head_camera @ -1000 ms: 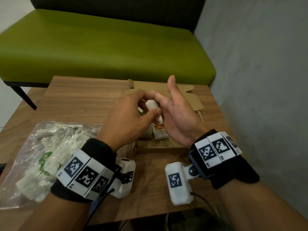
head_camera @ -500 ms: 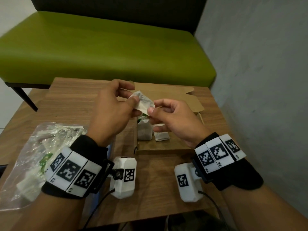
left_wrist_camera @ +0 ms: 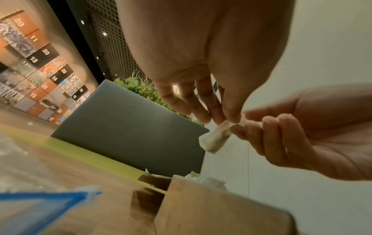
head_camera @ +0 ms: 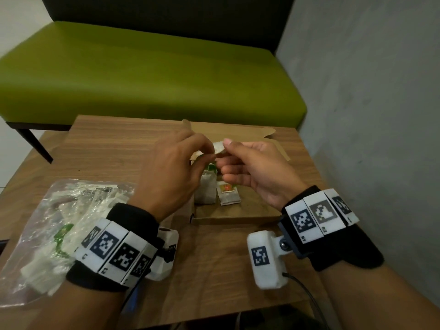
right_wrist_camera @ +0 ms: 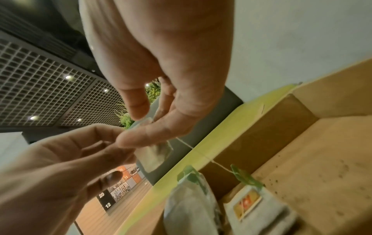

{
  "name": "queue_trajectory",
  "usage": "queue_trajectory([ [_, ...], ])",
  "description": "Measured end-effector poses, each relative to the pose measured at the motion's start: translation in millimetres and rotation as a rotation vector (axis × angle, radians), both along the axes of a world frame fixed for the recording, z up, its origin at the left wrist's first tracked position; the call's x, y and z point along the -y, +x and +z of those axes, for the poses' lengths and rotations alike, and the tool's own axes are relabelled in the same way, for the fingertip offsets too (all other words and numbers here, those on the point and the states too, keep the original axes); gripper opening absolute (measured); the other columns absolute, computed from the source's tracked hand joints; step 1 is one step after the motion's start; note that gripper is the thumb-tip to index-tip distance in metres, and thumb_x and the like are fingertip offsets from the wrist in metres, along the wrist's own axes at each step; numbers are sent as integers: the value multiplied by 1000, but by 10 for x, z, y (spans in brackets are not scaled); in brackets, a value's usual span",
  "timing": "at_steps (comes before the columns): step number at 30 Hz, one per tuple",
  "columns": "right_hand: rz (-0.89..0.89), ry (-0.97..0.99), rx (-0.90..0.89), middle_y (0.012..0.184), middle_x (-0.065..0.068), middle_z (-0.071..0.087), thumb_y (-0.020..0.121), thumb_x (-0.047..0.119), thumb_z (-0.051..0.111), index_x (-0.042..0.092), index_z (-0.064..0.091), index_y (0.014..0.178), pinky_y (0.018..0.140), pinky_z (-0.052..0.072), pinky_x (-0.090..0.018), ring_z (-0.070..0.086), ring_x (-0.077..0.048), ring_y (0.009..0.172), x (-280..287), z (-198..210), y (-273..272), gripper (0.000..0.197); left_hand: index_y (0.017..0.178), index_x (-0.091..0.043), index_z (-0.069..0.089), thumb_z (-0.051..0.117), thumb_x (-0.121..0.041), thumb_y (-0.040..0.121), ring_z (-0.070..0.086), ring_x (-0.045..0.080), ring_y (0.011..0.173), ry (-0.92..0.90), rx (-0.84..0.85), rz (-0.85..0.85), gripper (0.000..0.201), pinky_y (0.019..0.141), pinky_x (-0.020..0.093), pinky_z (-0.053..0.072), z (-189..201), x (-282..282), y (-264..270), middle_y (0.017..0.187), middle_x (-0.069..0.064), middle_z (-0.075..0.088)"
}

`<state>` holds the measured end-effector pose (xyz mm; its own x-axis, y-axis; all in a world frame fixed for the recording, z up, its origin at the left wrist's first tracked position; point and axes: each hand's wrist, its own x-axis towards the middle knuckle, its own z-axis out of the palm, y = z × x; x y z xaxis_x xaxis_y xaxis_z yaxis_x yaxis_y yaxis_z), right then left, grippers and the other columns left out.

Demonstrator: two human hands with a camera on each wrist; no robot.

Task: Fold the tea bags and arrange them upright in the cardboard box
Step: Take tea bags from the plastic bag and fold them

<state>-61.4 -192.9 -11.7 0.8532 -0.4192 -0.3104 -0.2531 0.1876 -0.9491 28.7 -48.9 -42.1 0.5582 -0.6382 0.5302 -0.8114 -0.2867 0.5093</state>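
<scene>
Above the cardboard box (head_camera: pixel 238 216), both hands (head_camera: pixel 221 160) pinch one unlabelled tea bag (left_wrist_camera: pixel 216 138).

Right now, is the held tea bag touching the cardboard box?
Apart. The left wrist view shows the tea bag pinched between both hands, clear space above the cardboard box.

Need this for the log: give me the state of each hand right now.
Left hand: pinching one end of the tea bag, held above the cardboard box.
Right hand: pinching the other end of the same tea bag.
</scene>
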Motion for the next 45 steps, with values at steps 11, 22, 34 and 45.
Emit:
queue_trajectory([
  [11,121,-481,7,104,0,74,94,27,70,22,72,106,95,57,-44,70,-18,101,-15,-163,-17,13,89,-14,56,55,-11,98,71,19,86,-337,-807,-171,10,72,33,61,40,-51,85,94,9,69],
  [22,73,-621,110,78,-3,71,89,24,77,20,75,96,82,59,-49,70,-22,82,-51,-171,-16,9,95,-25,72,66,-28,92,66,8,77,-298,-621,-51,7,63,20,48,58,-59,90,87,-6,73],
  [34,38,-370,178,119,1,64,83,10,58,26,66,115,82,51,-21,60,-10,110,48,-173,-76,37,92,-36,70,70,-22,90,66,1,85,-136,-421,-75,14,74,23,53,152,-99,97,88,-17,71],
  [45,353,-515,90,75,7,68,106,16,50,20,69,105,62,49,-19,59,1,62,-107,-224,10,20,96,-20,69,66,-6,92,70,13,82,-496,-711,-71,15,68,35,61,202,-113,135,85,-2,66],
])
